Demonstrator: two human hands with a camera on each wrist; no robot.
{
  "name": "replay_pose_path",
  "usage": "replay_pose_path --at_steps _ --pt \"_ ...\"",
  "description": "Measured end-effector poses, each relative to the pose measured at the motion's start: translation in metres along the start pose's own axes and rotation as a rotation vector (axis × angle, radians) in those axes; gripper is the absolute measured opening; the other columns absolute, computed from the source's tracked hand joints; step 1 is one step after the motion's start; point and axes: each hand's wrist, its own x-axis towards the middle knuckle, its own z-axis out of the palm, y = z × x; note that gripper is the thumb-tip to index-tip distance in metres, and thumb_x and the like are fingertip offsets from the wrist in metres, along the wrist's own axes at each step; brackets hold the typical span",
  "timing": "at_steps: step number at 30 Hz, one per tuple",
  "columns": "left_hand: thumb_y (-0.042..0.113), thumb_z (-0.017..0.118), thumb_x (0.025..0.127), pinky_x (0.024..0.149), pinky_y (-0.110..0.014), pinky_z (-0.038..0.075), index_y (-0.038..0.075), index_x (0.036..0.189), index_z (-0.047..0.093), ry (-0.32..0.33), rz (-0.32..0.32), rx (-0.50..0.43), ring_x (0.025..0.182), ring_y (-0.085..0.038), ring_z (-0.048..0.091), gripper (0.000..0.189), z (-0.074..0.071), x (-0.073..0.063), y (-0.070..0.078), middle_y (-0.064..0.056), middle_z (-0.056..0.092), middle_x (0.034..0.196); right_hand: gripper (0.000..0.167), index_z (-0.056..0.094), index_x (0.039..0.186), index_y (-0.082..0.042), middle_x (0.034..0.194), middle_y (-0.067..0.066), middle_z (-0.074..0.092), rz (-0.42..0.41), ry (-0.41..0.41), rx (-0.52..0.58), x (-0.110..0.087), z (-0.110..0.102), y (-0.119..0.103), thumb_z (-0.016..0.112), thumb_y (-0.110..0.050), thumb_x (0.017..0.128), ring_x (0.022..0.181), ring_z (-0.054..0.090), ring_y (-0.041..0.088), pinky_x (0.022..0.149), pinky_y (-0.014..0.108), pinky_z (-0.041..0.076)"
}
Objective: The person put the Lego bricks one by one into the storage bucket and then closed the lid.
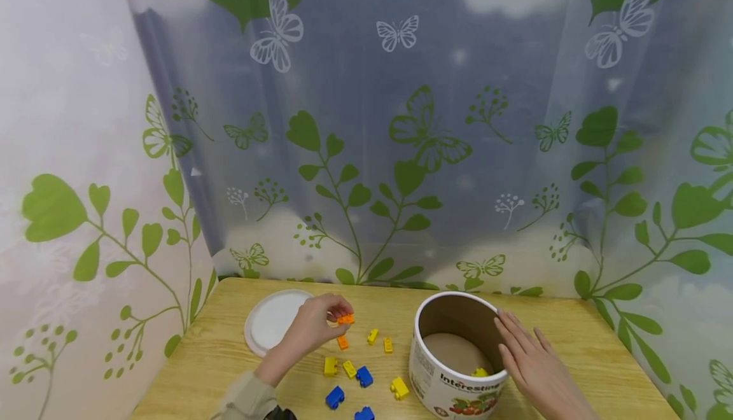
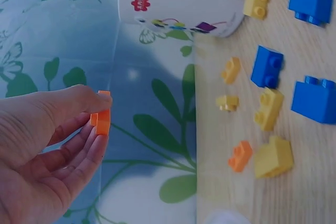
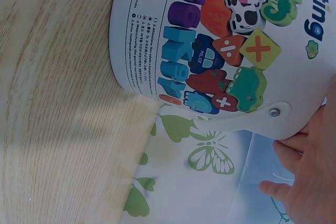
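Note:
My left hand (image 1: 309, 329) pinches an orange toy building brick (image 2: 104, 115) between thumb and fingers, raised above the table. Below it lies a second orange brick (image 1: 342, 342). Several yellow bricks and blue bricks are scattered nearby, among them a yellow brick (image 1: 330, 366) and a blue brick (image 1: 335, 397). Against the right side of a white round bucket (image 1: 422, 375), at its rim, rests my right hand (image 1: 535, 366) with its fingers extended. The bucket stands upright and uncovered, with a yellow brick (image 1: 480, 373) visible at its bottom. Its near wall hides part of the inside.
A round white lid (image 1: 273, 324) lies on the wooden table (image 1: 229, 343) at the left, partly behind my left hand. Behind the table's far edge hangs a curtain (image 1: 355, 216) printed with leaves and butterflies. The bucket's handle (image 3: 236, 123) hangs down its side.

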Motion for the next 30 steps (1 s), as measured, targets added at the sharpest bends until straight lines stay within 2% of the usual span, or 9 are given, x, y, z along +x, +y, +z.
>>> replay_pose_path --at_steps 2,7,12,14,17,22,24,26,30 --pt "0.006 0.082 0.083 0.069 -0.023 0.058 0.012 0.096 0.072 0.009 0.025 0.004 0.078 -0.011 0.064 0.017 0.001 0.003 0.004 0.002 0.069 0.09 0.048 0.053 0.148 -0.008 0.155 0.007 0.047 0.001 0.001 -0.001 0.0 0.0 0.0 0.058 -0.025 0.103 0.15 0.019 0.003 0.117 0.051 0.032" --pt "0.005 0.082 0.083 0.07 -0.024 0.058 0.012 0.097 0.072 0.009 0.052 0.002 0.078 -0.013 0.065 0.019 0.004 0.011 0.015 0.001 0.069 0.09 0.049 0.052 0.148 -0.008 0.156 0.007 0.046 0.005 -0.004 0.0 0.0 0.001 0.0 0.058 -0.024 0.103 0.15 0.024 0.008 0.123 0.047 0.025" --pt "0.008 0.082 0.085 0.072 -0.026 0.059 0.011 0.099 0.072 -0.01 0.052 -0.003 0.081 -0.015 0.066 0.018 0.009 0.021 0.025 0.001 0.07 0.092 0.049 0.053 0.148 -0.008 0.155 0.006 0.047 0.001 -0.001 -0.008 0.0 0.002 0.001 0.058 -0.025 0.103 0.151 0.021 0.005 0.116 0.052 0.033" --pt "0.008 0.082 0.085 0.073 -0.026 0.059 0.01 0.1 0.073 -0.006 0.064 -0.002 0.082 -0.016 0.066 0.017 0.011 0.026 0.029 0.0 0.07 0.093 0.048 0.053 0.148 -0.008 0.155 0.007 0.047 -0.003 0.004 -0.008 0.0 0.003 0.002 0.058 -0.025 0.103 0.15 0.015 0.0 0.122 0.047 0.025" --pt "0.009 0.081 0.086 0.073 -0.026 0.059 0.01 0.101 0.073 0.005 0.09 0.0 0.082 -0.015 0.066 0.017 0.014 0.032 0.038 0.0 0.069 0.094 0.048 0.053 0.147 -0.007 0.154 0.008 0.048 -0.009 0.016 -0.003 -0.001 0.004 0.002 0.058 -0.024 0.102 0.149 0.009 -0.004 0.127 0.031 0.003" --pt "0.011 0.081 0.087 0.073 -0.022 0.057 0.011 0.102 0.073 -0.001 0.122 -0.012 0.082 -0.012 0.065 0.017 0.019 0.042 0.052 0.0 0.068 0.094 0.048 0.054 0.147 -0.007 0.154 0.008 0.049 -0.019 0.029 -0.015 -0.001 0.004 0.003 0.059 -0.024 0.102 0.149 0.008 -0.005 0.127 0.034 0.008" --pt "0.011 0.08 0.087 0.073 -0.021 0.057 0.011 0.101 0.073 -0.01 0.134 -0.037 0.081 -0.011 0.065 0.016 0.021 0.046 0.057 0.0 0.069 0.094 0.048 0.054 0.147 -0.007 0.154 0.008 0.049 -0.02 0.027 -0.017 -0.002 0.003 0.003 0.059 -0.024 0.102 0.149 0.008 -0.005 0.127 0.033 0.006" --pt "0.009 0.08 0.087 0.072 -0.02 0.056 0.01 0.101 0.073 -0.017 0.146 -0.065 0.081 -0.01 0.065 0.016 0.025 0.051 0.061 -0.001 0.069 0.094 0.048 0.053 0.147 -0.007 0.154 0.008 0.048 -0.018 0.026 -0.013 -0.001 0.003 0.002 0.059 -0.024 0.102 0.15 0.01 -0.003 0.123 0.021 -0.007" --pt "0.008 0.08 0.087 0.072 -0.017 0.055 0.01 0.1 0.073 -0.023 0.161 -0.101 0.08 -0.009 0.064 0.015 0.035 0.06 0.07 -0.001 0.069 0.092 0.048 0.053 0.147 -0.007 0.154 0.008 0.048 -0.015 0.017 -0.01 0.0 0.002 0.002 0.059 -0.024 0.102 0.15 0.021 0.005 0.116 0.014 -0.014"
